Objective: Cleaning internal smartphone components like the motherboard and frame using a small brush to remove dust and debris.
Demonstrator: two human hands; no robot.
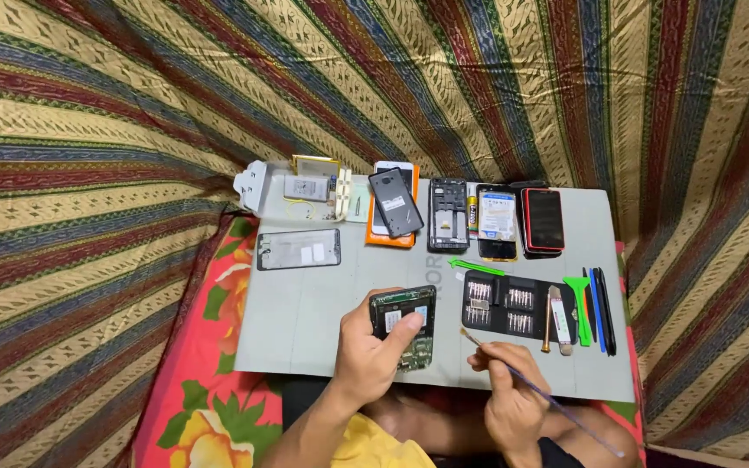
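Left hand [373, 347] wraps an opened dark phone body with exposed green circuit board [404, 328], thumb across its upper face, grip pressed on both long edges; phone sits tilted just above the near edge of the grey work mat [296, 321], long axis running roughly away from the person. Right hand [509, 394] is pinched on a thin purple-handled brush [513, 373], like a pen, bristle tip pointing up and left. The phone lies left of that tip, near but apart, with a clear gap between; handle trails down-right past the wrist. Right hand is the nearer one to the black open screwdriver bit case [513, 308], just beyond it. Right of the case: green, blue and black plastic pry tools [594, 308] lying parallel. Far edge of mat: row of disassembled phones and back covers [470, 217], plus a bare phone frame [298, 250] at left. Mat rests on striped and floral cloth.
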